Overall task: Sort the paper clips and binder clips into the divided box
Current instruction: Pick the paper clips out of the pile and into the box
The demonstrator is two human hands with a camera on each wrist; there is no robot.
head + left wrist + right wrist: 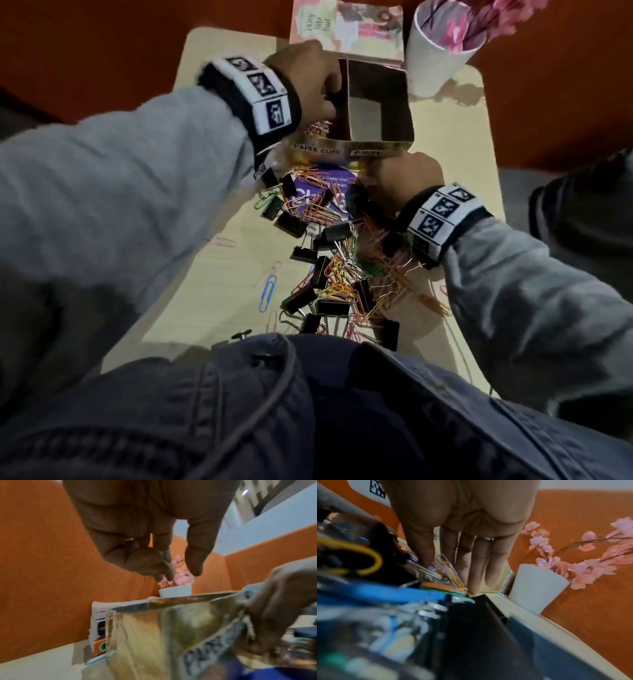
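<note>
We see the left hand [305, 82] at the upper centre of the head view, poised over the left compartment of the box [407, 102]; in the left wrist view its fingers [152, 563] hang loosely curled with the thumb apart, holding nothing we can make out. The right hand [404, 181] sits just below the box's front wall at the far end of the pile [329, 253]; the right wrist view shows its fingers [472, 566] pointing down into the wire clips, but we cannot tell whether they pinch one. The box is shiny gold card, square, split by an upright divider, with handwritten strips on its front reading "PAPER CLIPS" and, partly hidden, "BINDER". The right compartment shows a bare floor; coloured wire clips show low in the left one. The pile runs down the centre of the frame: thin looped paper clips in pink, orange, blue, green and yellow, tangled with boxy matte black binder clips with silver wire handles. It lies on a pale, smooth table [219, 212]. A white tapered cup [431, 58] with pink blossoms stands at upper right, beside the box.
</note>
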